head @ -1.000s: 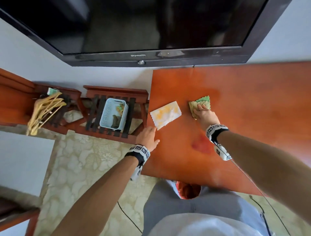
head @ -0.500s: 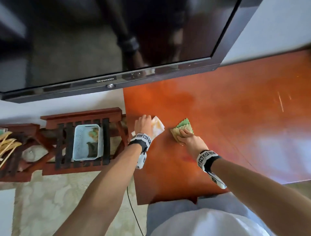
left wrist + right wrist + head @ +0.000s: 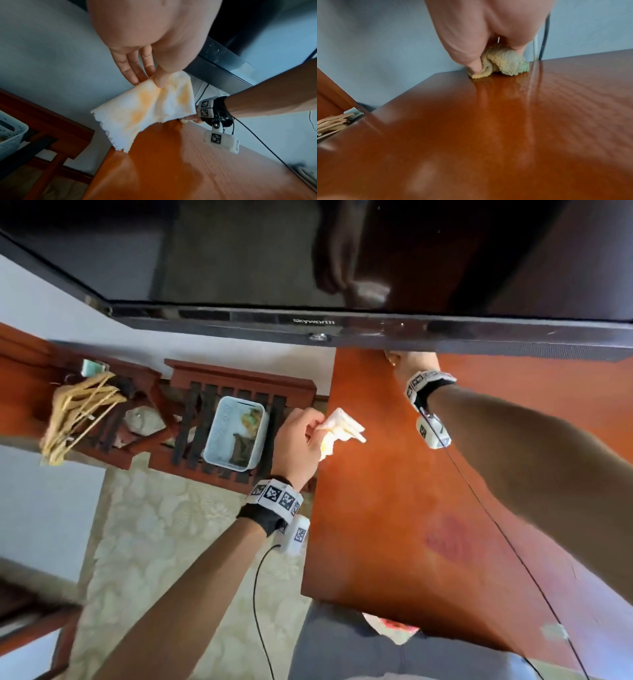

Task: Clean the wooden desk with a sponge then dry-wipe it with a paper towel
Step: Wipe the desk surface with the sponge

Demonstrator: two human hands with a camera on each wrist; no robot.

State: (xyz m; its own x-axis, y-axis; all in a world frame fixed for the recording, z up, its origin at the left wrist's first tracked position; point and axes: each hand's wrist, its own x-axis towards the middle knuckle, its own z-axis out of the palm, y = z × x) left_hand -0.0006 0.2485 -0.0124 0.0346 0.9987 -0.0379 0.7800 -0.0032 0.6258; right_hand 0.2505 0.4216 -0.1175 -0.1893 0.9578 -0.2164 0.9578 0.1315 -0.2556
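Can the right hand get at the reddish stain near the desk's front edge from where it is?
Probably yes. The right hand grips the sponge at the desk's back edge, under the TV. The reddish stain lies bare beside that forearm, with nothing between; the left hand holds the paper towel off to the side.

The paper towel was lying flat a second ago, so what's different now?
The left hand picked the paper towel up off the desk and now pinches it. The right hand slid the sponge back to the wall. It grips the sponge as before.
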